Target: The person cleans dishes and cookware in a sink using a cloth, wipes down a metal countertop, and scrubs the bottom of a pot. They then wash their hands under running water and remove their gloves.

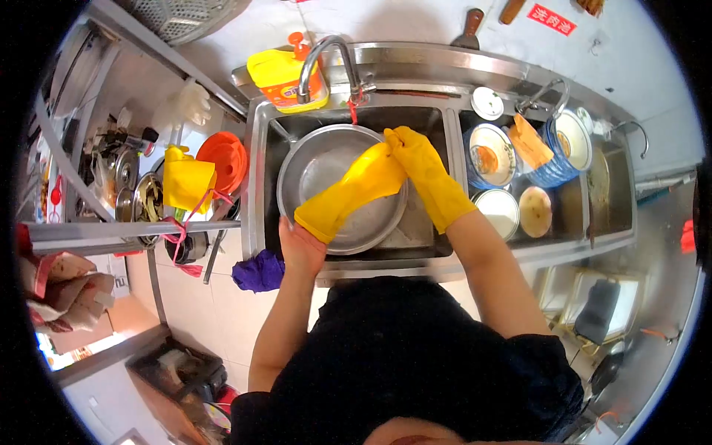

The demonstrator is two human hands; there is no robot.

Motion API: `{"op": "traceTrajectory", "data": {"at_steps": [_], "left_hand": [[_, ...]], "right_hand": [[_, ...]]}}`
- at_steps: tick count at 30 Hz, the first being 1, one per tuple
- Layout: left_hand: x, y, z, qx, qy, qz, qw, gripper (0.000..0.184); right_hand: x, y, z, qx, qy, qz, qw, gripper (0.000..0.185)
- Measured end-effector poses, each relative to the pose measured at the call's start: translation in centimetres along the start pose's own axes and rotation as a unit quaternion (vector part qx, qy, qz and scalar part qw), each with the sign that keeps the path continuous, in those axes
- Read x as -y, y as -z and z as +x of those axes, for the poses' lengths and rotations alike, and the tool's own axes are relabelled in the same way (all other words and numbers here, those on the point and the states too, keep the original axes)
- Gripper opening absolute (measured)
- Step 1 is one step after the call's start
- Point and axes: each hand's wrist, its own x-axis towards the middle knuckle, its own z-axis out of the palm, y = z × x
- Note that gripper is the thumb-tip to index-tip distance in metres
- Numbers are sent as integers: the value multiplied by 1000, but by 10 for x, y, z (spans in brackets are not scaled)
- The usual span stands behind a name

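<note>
My left hand (300,246) is bare, palm up, at the cuff of a loose yellow rubber glove (352,191); its fingers are hidden by the glove. Wearing a matching yellow glove, my right hand (417,158) pinches the other end of the loose glove near its fingertips. The loose glove stretches diagonally between both hands, above a large round metal basin (291,172). That basin stands in the left bay of a steel sink (259,141), below a curved faucet (326,43).
Stacked blue-rimmed bowls (491,154) and an orange cloth (528,142) occupy the middle bay. A yellow detergent jug (285,80) stands behind the sink. Purple cloth (259,271) hangs at the front left edge. Left are a shelf rail (133,230) and an orange-red bowl (226,159).
</note>
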Motion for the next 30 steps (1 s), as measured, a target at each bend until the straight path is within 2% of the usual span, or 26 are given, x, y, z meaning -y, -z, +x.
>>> {"op": "traceTrajectory", "data": {"at_steps": [2, 3, 4, 5, 6, 7, 11, 14, 15, 17, 20, 22, 23, 24, 26, 27, 28, 29, 30], "left_hand": [[-6, 3, 6, -38, -51, 116, 991, 36], [-11, 6, 11, -59, -75, 174, 980, 33], [-17, 12, 17, -80, -100, 212, 969, 31], [-25, 22, 25, -103, -124, 249, 955, 29], [-29, 25, 30, -127, -147, 285, 939, 28], [-36, 11, 27, -185, -146, 300, 924, 26], [-37, 7, 46, -158, -106, 352, 916, 29], [-7, 26, 82, -153, -232, 457, 845, 33], [4, 16, 85, -163, -300, 507, 792, 35], [9, 5, 79, -160, -324, 561, 744, 35], [10, 2, 67, -172, -342, 615, 689, 31], [11, 8, 62, -170, -347, 611, 691, 32], [12, 9, 61, -170, -349, 609, 691, 33], [12, 9, 59, -175, -358, 621, 674, 33], [12, 6, 58, -190, -380, 641, 639, 34], [12, 5, 59, -179, -393, 629, 647, 35], [11, 8, 61, -174, -380, 629, 655, 35], [9, 13, 65, -168, -366, 630, 664, 36], [6, 20, 68, -164, -352, 630, 672, 36]], "right_hand": [[-22, -22, 4, -14, 27, 100, 994, 43], [-25, -27, 11, 13, 38, 165, 986, 46], [-30, -29, 15, 26, -75, 302, 950, 52], [-10, -23, 9, 39, -188, 427, 884, 59], [10, -19, 0, 51, -299, 536, 788, 65], [20, -14, -14, 157, -260, 589, 749, 80], [24, -35, -34, 339, -196, 591, 705, 79], [57, -67, -57, 327, -278, 545, 720, 74], [63, -79, -65, 338, -269, 576, 694, 70], [74, -101, -80, 354, -245, 636, 640, 61], [58, -127, -85, 304, -284, 663, 622, 48], [28, -138, -82, 340, -218, 546, 734, 40], [26, -139, -88, 332, -151, 430, 826, 39], [34, -132, -92, 325, -66, 335, 882, 39], [52, -119, -101, 260, 91, 106, 955, 38], [52, -119, -99, 210, 223, -88, 948, 38], [53, -120, -98, 150, 341, -279, 885, 39], [53, -121, -96, 82, 437, -454, 772, 39], [53, -122, -97, 25, 498, -613, 614, 40]]}}
